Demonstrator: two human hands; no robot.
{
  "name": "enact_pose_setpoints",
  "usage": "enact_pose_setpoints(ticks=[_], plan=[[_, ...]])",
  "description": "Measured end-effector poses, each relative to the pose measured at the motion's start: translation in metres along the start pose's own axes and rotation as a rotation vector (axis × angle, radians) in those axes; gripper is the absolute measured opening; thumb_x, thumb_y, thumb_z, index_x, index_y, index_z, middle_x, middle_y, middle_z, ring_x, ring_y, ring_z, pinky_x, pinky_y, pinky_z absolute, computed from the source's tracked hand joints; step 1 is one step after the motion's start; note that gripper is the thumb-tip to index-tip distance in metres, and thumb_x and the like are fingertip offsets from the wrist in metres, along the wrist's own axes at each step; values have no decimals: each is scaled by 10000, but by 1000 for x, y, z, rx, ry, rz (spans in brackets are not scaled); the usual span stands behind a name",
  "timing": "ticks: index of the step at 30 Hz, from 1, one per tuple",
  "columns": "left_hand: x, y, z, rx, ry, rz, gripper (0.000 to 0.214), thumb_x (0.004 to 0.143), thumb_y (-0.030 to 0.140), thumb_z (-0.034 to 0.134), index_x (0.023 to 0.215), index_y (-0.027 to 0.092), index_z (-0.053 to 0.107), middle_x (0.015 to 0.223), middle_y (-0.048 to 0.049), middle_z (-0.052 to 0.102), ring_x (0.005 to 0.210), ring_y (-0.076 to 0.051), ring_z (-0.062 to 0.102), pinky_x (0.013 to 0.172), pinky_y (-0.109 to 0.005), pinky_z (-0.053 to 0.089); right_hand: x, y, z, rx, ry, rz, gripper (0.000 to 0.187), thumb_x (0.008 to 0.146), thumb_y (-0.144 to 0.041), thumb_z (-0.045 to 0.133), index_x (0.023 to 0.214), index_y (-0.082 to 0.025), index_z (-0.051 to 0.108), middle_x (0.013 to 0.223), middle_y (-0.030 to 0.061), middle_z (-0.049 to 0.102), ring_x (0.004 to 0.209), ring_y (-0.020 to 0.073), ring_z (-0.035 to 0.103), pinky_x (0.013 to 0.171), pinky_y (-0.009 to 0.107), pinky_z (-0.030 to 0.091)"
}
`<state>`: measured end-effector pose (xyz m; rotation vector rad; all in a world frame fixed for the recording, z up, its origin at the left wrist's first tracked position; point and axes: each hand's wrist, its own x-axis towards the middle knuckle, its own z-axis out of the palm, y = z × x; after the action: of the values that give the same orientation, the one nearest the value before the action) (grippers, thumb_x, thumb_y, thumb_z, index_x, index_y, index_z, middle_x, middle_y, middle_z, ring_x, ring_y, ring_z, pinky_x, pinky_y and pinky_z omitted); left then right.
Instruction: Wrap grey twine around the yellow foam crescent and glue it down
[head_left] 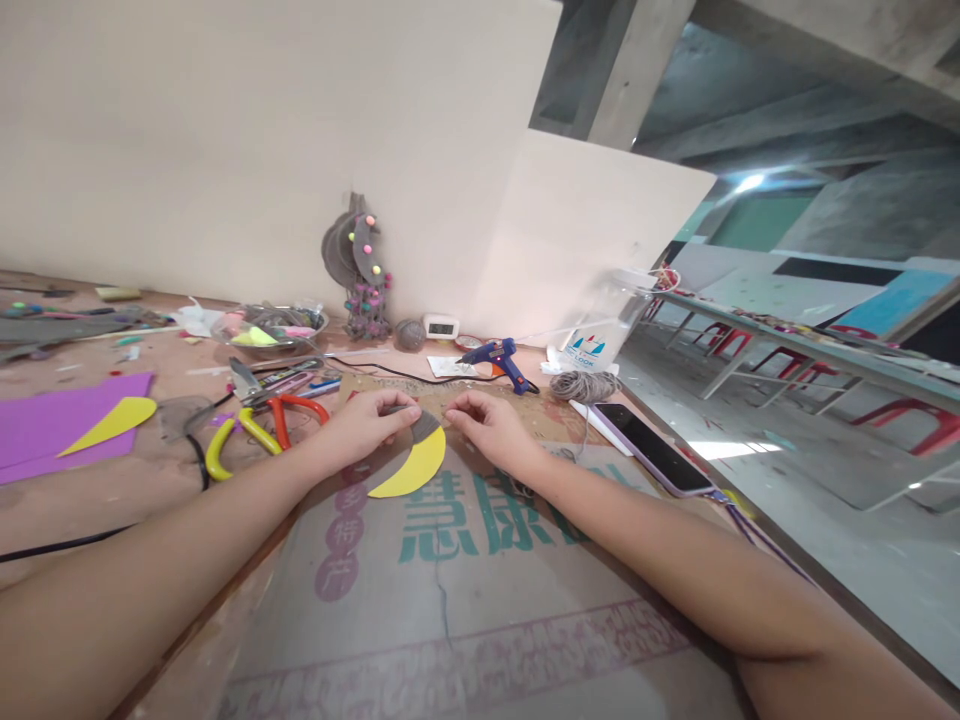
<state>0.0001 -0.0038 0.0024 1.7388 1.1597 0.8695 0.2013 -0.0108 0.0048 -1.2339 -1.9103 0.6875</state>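
My left hand (375, 430) pinches a yellow crescent (417, 468) at its upper end, above the cardboard. Grey yarn (427, 427) is wound around that upper part, while the lower part shows bare yellow. Close by on the right, my right hand (491, 428) has its thumb and fingers pinched together on the yarn, level with the wrapped section. The strand is barely visible at these fingertips. A skein of grey yarn (585, 386) lies beyond my right hand, and a loose strand runs down from it toward my right forearm.
Printed cardboard (375, 610) covers the table before me. Yellow-handled pliers (259, 430), red-handled pliers (279, 420) and purple sheets (45, 430) with another yellow piece lie left. A blue glue gun (502, 360) stands behind; a phone (654, 448) lies right. A decorated grey crescent (364, 250) leans against the panel.
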Motion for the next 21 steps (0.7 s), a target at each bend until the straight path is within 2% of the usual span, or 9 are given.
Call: enact_pose_setpoints(ticks=[4, 6, 8, 12, 16, 21], plan=[[2, -4, 0, -34, 8, 3, 298, 748, 476, 550, 803, 186, 583, 474, 57, 455, 415, -87, 401, 394, -180, 261, 1, 1, -3, 4, 56, -4, 223, 815, -263, 460, 1003, -190, 554, 681, -16, 536, 566, 107, 476, 545, 228, 395], [3, -6, 0, -59, 18, 11, 301, 755, 482, 542, 807, 187, 569, 488, 57, 459, 423, -86, 407, 406, -183, 276, 2, 1, -5, 6, 91, -7, 213, 831, -299, 446, 992, -188, 529, 675, -20, 516, 567, 110, 474, 546, 229, 395], [3, -6, 0, -87, 24, 22, 301, 755, 484, 543, 796, 186, 553, 504, 57, 464, 434, -87, 417, 421, -187, 294, 2, 1, -6, 2, 99, -16, 190, 840, -339, 442, 882, -182, 541, 653, -23, 492, 566, 107, 459, 544, 227, 383], [5, -6, 0, -145, 34, 35, 306, 754, 487, 546, 758, 182, 516, 527, 59, 458, 444, -82, 423, 433, -188, 302, -1, -2, -5, -20, 6, -29, 314, 846, -393, 442, 683, -163, 580, 563, -28, 462, 524, 99, 422, 506, 222, 334], [6, -8, 0, -191, 40, 34, 313, 772, 497, 520, 780, 185, 495, 557, 61, 474, 434, -66, 412, 425, -174, 300, -4, -4, -1, -35, -84, -26, 296, 818, -391, 491, 700, -156, 628, 537, -29, 472, 506, 94, 397, 480, 215, 298], [7, -9, 0, -200, 16, 39, 316, 785, 499, 507, 766, 183, 504, 584, 48, 523, 446, -61, 432, 438, -168, 321, -3, -4, 2, -26, -150, -42, 223, 792, -339, 526, 755, -155, 647, 648, -5, 562, 567, 100, 446, 536, 217, 349]])
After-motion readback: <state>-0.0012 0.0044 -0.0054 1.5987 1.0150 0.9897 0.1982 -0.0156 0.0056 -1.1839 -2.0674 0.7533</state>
